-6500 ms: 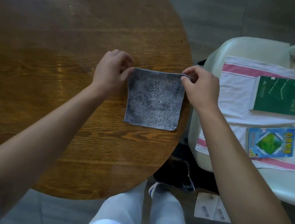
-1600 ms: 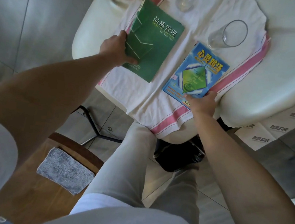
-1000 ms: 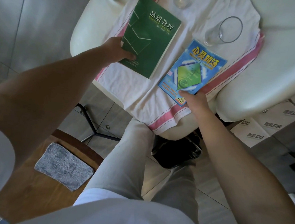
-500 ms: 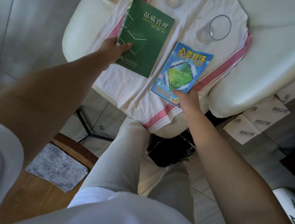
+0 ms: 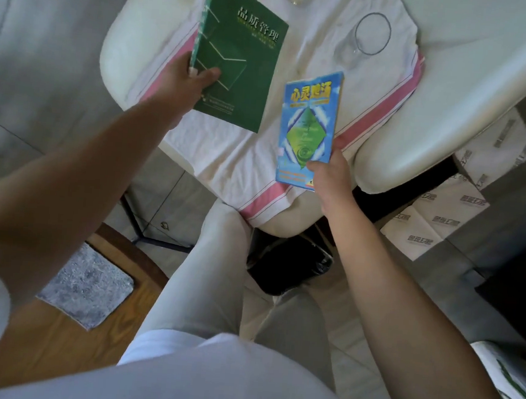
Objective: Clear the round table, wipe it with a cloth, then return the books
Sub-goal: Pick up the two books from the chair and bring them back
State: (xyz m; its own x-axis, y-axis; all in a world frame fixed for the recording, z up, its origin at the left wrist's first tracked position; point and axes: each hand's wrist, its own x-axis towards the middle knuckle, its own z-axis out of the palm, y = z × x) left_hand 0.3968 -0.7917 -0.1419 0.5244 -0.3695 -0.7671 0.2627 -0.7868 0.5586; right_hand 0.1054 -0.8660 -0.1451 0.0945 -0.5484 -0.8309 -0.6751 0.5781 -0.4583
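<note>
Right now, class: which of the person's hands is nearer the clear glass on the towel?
Right. The right hand grips the blue book just below the clear glass. The left hand holds the green book farther off, across the towel.

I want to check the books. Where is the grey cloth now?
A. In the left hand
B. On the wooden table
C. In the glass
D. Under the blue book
B: the cloth lies flat on the table, apart from both hands, which hold the books.
</note>
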